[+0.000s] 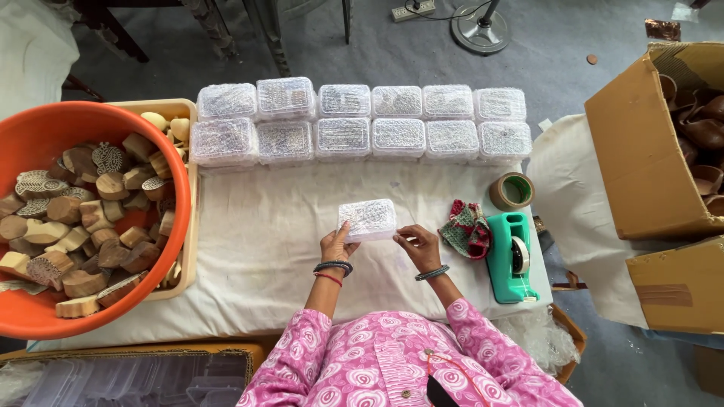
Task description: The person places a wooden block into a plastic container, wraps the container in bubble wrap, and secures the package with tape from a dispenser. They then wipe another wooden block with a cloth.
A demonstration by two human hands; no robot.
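A small clear plastic box [367, 219] with a patterned block inside is held just above the white cloth [264, 249]. My left hand [337, 245] grips its left end and my right hand [417, 243] pinches its right end. Both wrists wear bangles, and pink flowered sleeves show below. Beyond the held box, two rows of several similar packed boxes [362, 124] line the far edge of the cloth.
An orange tub [45, 136] of carved wooden blocks sits at the left, with a beige tray [185, 226] behind it. To the right lie a crocheted cloth [467, 230], a tape roll [512, 191], a green tape dispenser [511, 256] and open cardboard cartons [641, 151].
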